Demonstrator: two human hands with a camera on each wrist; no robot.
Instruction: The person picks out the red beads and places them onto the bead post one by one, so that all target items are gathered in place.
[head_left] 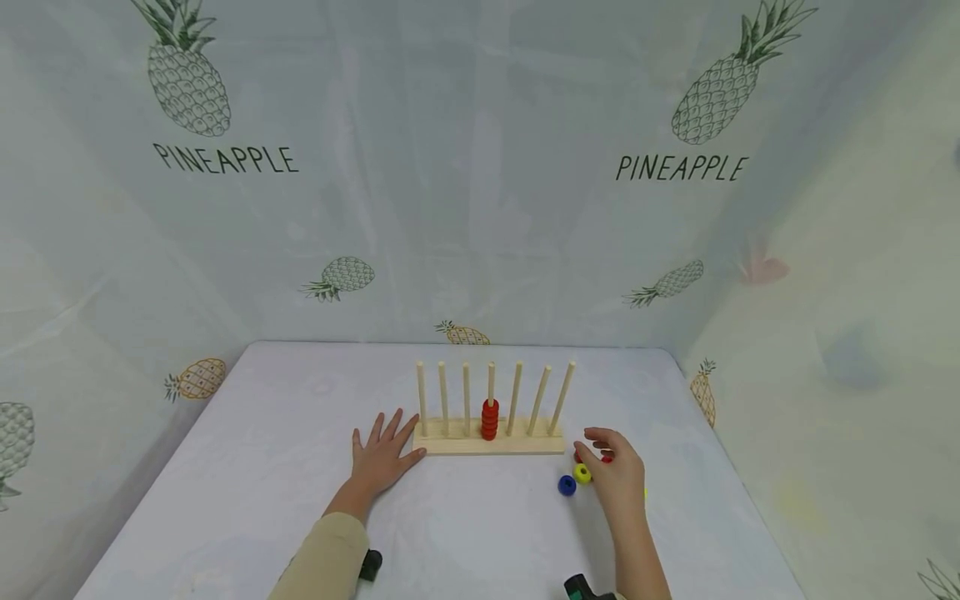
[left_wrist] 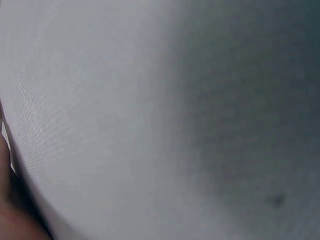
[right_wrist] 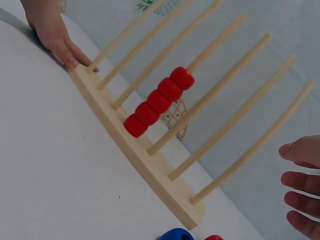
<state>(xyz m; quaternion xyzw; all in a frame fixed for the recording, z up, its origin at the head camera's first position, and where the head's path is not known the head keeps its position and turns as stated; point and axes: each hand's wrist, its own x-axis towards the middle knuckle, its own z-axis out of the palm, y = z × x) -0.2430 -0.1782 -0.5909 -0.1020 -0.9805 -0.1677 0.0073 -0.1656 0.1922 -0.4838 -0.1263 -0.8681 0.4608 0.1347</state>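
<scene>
A wooden peg rack [head_left: 480,447] with several upright pegs stands mid-table. Red beads [right_wrist: 159,101] are stacked on its middle peg. My left hand [head_left: 381,462] rests with fingers spread at the rack's left end, thumb and a fingertip at the base. Off the rack's right end, my right hand [head_left: 617,479] hovers over loose beads, fingers gently bent. The right wrist view shows its thumb and fingers apart, with no bead between them. Close by lie a blue bead [head_left: 567,485], a yellow bead [head_left: 582,474] and red beads [head_left: 607,459], partly covered by that hand.
Another bit of yellow [head_left: 645,493] peeks out right of the right wrist. The white tabletop [head_left: 480,533] ends at a back edge behind the rack, where a pineapple-print cloth [head_left: 480,208] hangs. Black devices show at both wrists; the left wrist view is mostly blurred white surface.
</scene>
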